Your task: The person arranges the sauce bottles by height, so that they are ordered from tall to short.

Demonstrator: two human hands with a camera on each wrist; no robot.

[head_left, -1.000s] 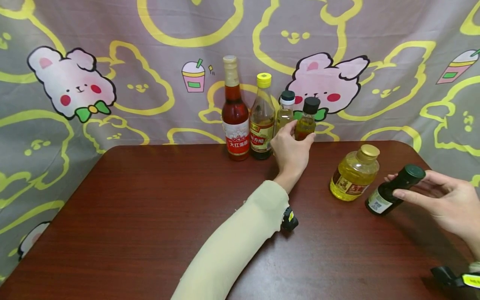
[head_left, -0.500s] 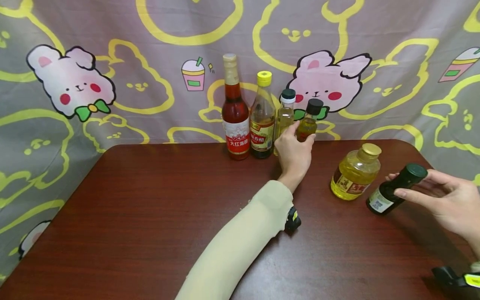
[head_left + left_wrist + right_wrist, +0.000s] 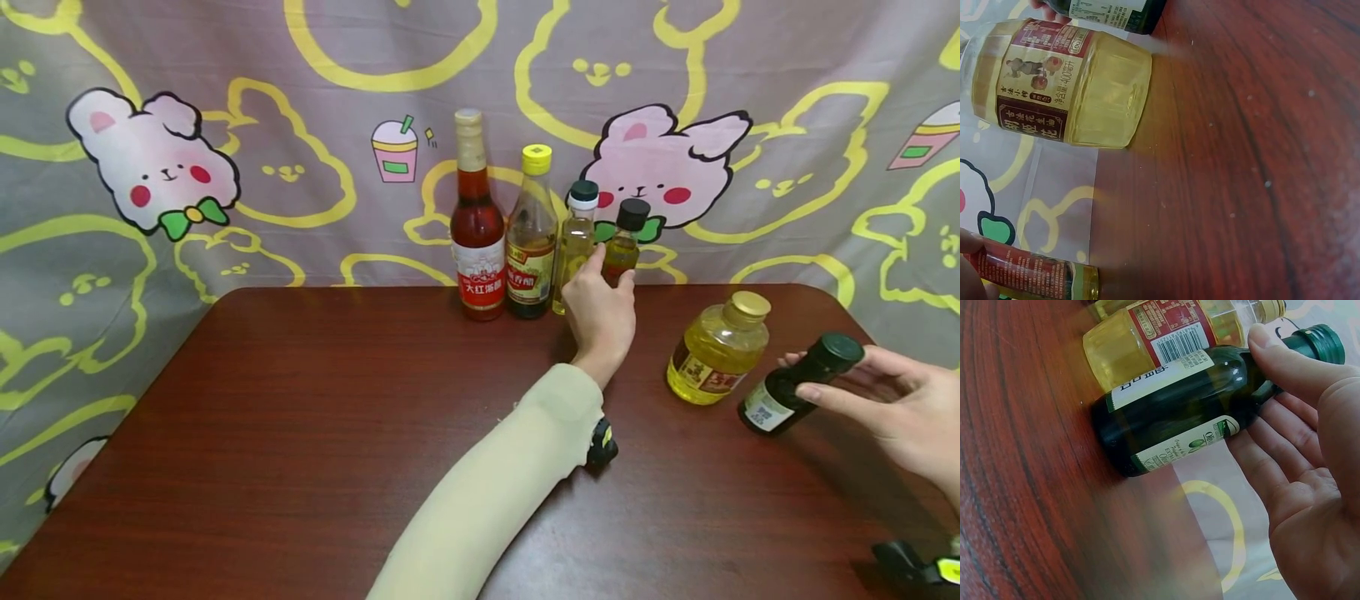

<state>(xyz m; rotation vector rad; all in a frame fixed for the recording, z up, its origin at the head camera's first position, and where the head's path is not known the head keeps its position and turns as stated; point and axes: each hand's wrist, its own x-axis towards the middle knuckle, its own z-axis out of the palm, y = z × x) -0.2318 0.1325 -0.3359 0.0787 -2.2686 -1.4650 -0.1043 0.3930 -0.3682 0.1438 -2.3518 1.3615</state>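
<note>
In the head view my left hand [image 3: 602,312] holds a small black-capped oil bottle [image 3: 621,252] at the back of the table, with thumb and fingers on its sides. Its red label faces the left wrist view, where fingertips [image 3: 969,242] touch it. Just left of it is a slim clear bottle [image 3: 577,237] with a dark green and white cap, partly hidden by the hand. At the right, my right hand [image 3: 900,408] grips the neck of a dark green olive oil bottle [image 3: 1179,406]. That bottle leans, its base at the tabletop.
A squat peanut oil bottle [image 3: 717,350] with a gold cap stands between the hands, close to the olive oil bottle. Left of the slim bottle are a yellow-capped vinegar bottle [image 3: 532,242] and a tall red vinegar bottle [image 3: 478,225]. A patterned cloth [image 3: 300,158] hangs behind the table [image 3: 300,433].
My left hand and the small oil bottle have shifted slightly right and a little lower, uncovering more of the slim bottle. My right hand keeps its hold, and the view has shifted slightly.
</note>
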